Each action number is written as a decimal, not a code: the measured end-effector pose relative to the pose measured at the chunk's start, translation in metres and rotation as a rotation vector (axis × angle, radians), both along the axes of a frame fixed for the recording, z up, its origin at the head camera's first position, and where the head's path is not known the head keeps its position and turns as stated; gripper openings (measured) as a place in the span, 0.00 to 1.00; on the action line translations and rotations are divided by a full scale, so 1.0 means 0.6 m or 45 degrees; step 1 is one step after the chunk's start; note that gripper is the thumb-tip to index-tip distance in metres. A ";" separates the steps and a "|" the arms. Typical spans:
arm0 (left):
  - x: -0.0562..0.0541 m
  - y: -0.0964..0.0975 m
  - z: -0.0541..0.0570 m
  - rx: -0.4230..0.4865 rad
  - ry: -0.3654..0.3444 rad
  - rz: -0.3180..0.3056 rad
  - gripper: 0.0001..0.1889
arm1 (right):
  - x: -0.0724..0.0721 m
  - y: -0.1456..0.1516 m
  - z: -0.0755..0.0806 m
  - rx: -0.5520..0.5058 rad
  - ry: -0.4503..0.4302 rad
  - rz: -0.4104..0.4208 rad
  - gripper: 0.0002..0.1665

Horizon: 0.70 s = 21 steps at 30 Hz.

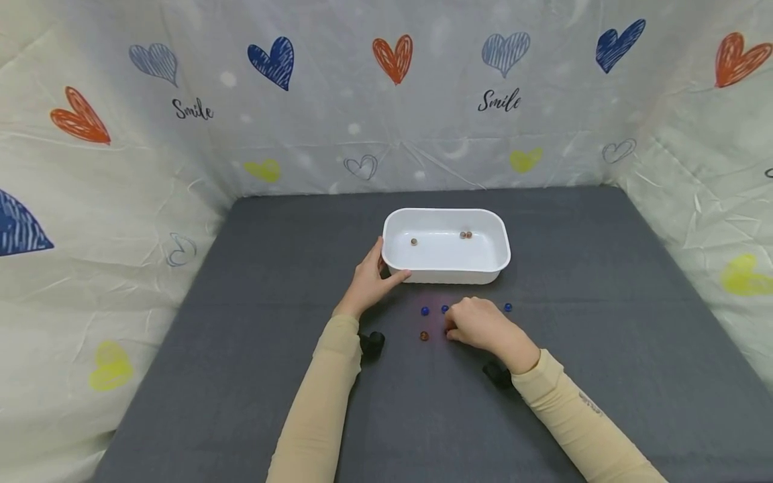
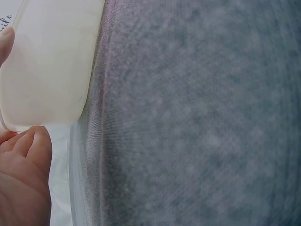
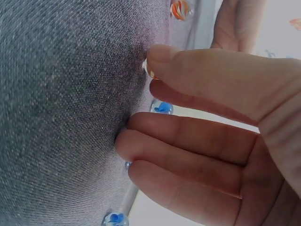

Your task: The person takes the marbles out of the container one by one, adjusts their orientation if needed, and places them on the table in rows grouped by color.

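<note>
The left hand [image 1: 366,282] holds the white tray [image 1: 447,261] at its eight o'clock corner, thumb on the near side and fingers about the end, with three small marbles [image 1: 413,242] inside. At five o'clock from the tray, the right hand [image 1: 483,327] pinches an orange-swirled marble [image 3: 148,70] between thumb and index finger, close to the tabletop [image 1: 290,268]. Around that hand lie another orange marble [image 1: 424,336] at nine o'clock, two blue marbles [image 1: 425,311] near ten and a third blue marble [image 1: 508,307] at two.
</note>
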<state>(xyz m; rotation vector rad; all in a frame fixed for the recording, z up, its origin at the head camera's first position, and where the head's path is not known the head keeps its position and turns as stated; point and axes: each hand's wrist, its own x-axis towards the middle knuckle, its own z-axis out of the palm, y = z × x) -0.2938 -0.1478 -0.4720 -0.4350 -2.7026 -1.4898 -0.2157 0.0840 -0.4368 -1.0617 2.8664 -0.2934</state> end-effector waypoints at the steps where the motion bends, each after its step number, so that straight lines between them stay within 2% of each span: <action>1: 0.000 0.000 0.000 0.000 -0.001 0.000 0.54 | 0.000 -0.001 0.001 0.003 -0.009 -0.007 0.06; 7: 0.000 0.001 0.001 0.006 -0.010 0.004 0.54 | -0.008 0.005 0.008 -0.027 -0.078 -0.022 0.05; 10: -0.001 -0.001 0.002 0.015 -0.010 0.003 0.54 | -0.025 0.013 0.030 -0.096 -0.019 0.014 0.05; 15: -0.003 -0.004 -0.001 0.033 0.014 -0.017 0.54 | -0.078 0.034 0.102 -0.154 0.120 -0.035 0.02; 18: -0.004 -0.003 -0.004 0.028 0.022 -0.023 0.54 | -0.119 0.045 0.141 -0.130 0.097 -0.114 0.04; 21: -0.004 -0.001 -0.008 0.028 0.038 -0.028 0.53 | -0.162 0.050 0.161 -0.077 0.063 -0.177 0.06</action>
